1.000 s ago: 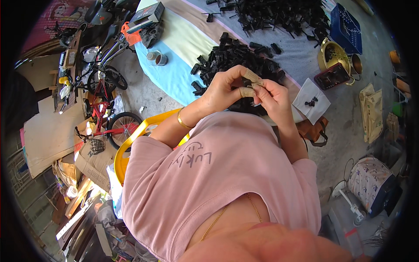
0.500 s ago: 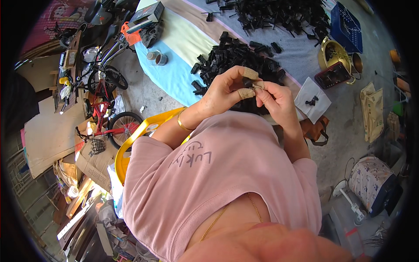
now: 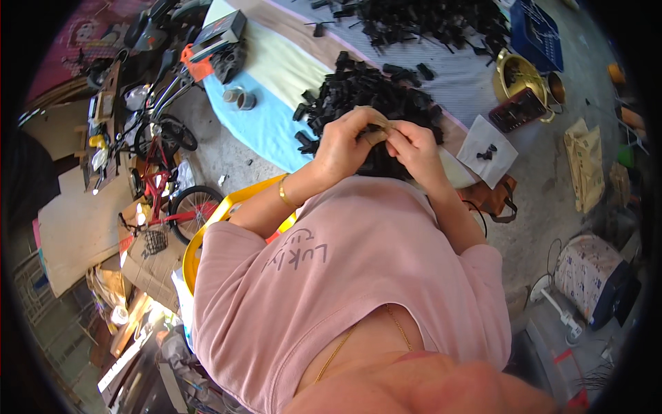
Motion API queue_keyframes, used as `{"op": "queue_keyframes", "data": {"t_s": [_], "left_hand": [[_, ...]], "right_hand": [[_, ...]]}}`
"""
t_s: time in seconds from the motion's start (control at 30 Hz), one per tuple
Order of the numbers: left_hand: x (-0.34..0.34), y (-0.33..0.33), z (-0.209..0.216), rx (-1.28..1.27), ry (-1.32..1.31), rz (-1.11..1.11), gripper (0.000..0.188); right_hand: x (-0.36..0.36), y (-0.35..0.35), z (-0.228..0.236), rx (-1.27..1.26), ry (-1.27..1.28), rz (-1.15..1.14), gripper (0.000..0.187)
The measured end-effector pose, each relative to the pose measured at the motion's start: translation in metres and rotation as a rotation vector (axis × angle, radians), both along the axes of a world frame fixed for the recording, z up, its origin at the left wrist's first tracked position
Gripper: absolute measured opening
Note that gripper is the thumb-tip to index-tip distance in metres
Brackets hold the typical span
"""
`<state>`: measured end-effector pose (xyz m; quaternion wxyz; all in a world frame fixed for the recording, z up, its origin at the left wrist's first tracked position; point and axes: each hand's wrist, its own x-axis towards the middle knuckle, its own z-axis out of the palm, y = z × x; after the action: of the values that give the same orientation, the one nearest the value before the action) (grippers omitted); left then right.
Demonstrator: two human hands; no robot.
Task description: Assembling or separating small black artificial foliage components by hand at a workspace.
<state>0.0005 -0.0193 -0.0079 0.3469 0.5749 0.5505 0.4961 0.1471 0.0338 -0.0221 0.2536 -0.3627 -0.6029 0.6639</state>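
Observation:
My left hand (image 3: 348,143) and my right hand (image 3: 415,150) meet at their fingertips above the near edge of a pile of small black plastic pieces (image 3: 358,86). Tan wraps cover the left thumb and index finger, which are pinched together. The right thumb and index finger press closed against them. Whatever lies between the fingertips is too small and hidden to make out. To the right of my hands a white paper sheet (image 3: 500,165) carries a few small black parts (image 3: 487,152).
A larger black heap (image 3: 427,21) spreads across the far cloth (image 3: 276,55). At right stand a gold pot (image 3: 507,69), a phone (image 3: 517,110) and a blue basket (image 3: 534,41). Cups (image 3: 245,101) and a box (image 3: 219,34) sit left. A yellow chair (image 3: 196,252) is beside me; a red bicycle (image 3: 162,179) stands farther left.
My left thumb and index finger, spread apart before, have closed together against the right fingertips. The whole view has shifted slightly.

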Motion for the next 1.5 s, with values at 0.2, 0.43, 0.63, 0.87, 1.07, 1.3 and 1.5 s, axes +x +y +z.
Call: {"op": "queue_keyframes", "data": {"t_s": [0.2,0.43,0.63,0.87,1.07,1.3,1.5], "left_hand": [[-0.008,0.001,-0.004,-0.228,-0.375,-0.037,0.023],[-0.012,0.004,0.018,-0.404,-0.568,-0.246,0.035],[-0.015,-0.002,0.011,-0.479,-0.624,-0.124,0.041],[-0.003,-0.004,0.010,-0.292,-0.305,-0.112,0.031],[-0.001,-0.001,-0.008,-0.053,0.042,0.013,0.024],[0.017,0.003,0.011,0.092,0.317,0.051,0.058],[0.016,0.003,0.019,0.245,0.469,0.032,0.067]], "right_hand": [[0.010,0.016,-0.001,-0.111,0.103,-0.074,0.018],[0.017,0.011,-0.005,0.062,0.072,-0.124,0.018],[0.013,0.003,0.002,0.081,0.107,-0.137,0.018],[0.007,-0.004,0.016,0.156,0.110,-0.100,0.014],[0.003,-0.010,0.014,0.184,0.123,-0.136,0.016],[-0.005,-0.002,0.009,0.157,0.143,-0.217,0.016],[0.001,0.014,0.012,0.198,0.043,-0.158,0.017]]}}
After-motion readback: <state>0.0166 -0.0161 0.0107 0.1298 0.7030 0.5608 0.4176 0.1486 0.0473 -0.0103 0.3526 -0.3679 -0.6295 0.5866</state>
